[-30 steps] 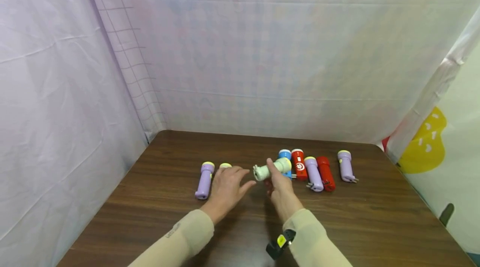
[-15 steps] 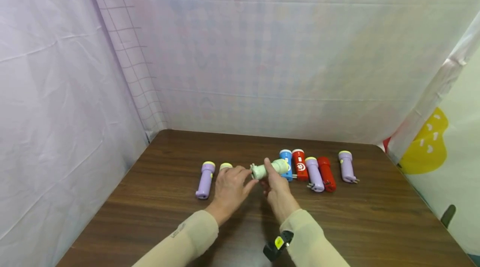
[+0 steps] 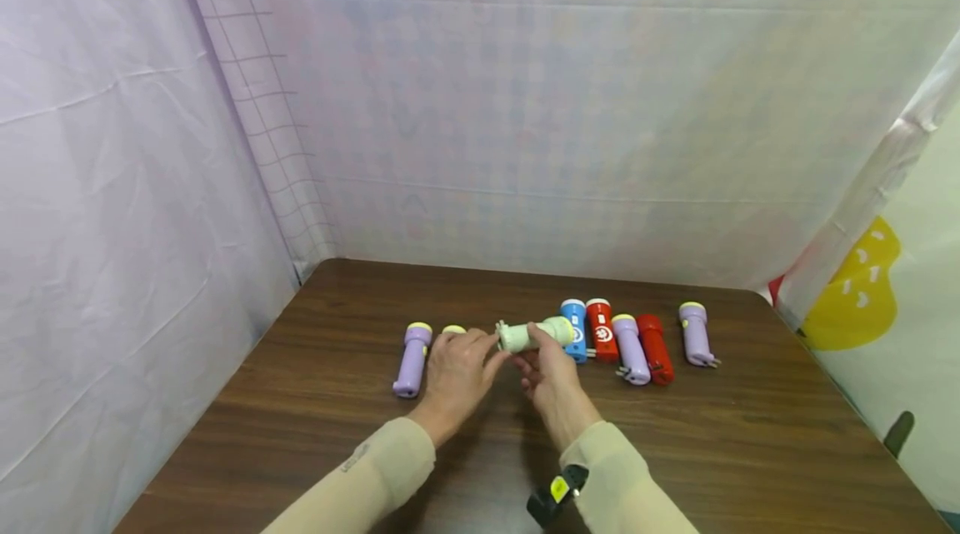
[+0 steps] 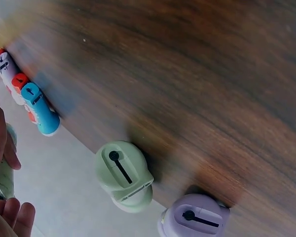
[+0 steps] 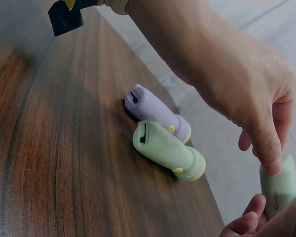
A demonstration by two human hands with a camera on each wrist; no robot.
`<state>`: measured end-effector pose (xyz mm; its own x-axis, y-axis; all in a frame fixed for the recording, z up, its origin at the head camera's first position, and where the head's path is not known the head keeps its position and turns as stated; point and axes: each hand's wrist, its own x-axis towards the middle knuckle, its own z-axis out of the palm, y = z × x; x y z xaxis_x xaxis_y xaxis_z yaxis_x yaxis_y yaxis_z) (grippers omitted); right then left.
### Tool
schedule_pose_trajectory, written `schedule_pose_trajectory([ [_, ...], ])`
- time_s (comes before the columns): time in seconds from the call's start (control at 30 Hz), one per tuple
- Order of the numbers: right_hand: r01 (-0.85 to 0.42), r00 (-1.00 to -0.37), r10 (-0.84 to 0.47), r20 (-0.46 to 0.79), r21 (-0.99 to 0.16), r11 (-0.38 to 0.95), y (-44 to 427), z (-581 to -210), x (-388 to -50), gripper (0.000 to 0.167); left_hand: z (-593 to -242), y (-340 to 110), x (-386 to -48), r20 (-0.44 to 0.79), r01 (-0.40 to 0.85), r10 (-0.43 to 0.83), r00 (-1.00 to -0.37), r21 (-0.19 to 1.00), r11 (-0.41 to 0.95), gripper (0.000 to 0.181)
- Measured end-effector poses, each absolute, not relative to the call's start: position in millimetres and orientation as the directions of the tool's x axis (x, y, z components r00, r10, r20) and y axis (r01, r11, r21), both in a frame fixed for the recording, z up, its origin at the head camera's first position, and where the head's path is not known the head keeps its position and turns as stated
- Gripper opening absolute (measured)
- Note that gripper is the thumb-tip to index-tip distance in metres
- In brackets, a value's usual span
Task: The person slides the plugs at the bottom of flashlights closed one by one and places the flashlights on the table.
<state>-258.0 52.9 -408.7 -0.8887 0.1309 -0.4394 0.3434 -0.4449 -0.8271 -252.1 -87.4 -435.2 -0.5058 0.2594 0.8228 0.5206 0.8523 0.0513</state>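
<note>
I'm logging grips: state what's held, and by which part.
A pale green plug-in flashlight: the right hand grips its middle; the left hand pinches its pronged end.

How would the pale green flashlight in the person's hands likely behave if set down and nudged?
The pale green flashlight would probably be stiff: its body looks straight between the left hand and right hand. It may roll, being rounded along its barrel, though the small parts jutting from its tail end could catch. Its smooth surface might slide.

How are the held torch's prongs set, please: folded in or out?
Out: in the head view, prongs jut up from the torch beside the left hand.
</note>
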Motion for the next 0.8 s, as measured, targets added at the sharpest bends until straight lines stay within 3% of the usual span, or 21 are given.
schedule_pose_trajectory([
  [0.8, 0.328, -0.892, 0.146, -0.428, -0.834, -0.443, 50.7, -407.3, -255.7, 0.028, -434.7, -92.2, -253.3, 0.824, 0.549, 0.271, -0.497, 0.058, 0.834, 0.013],
])
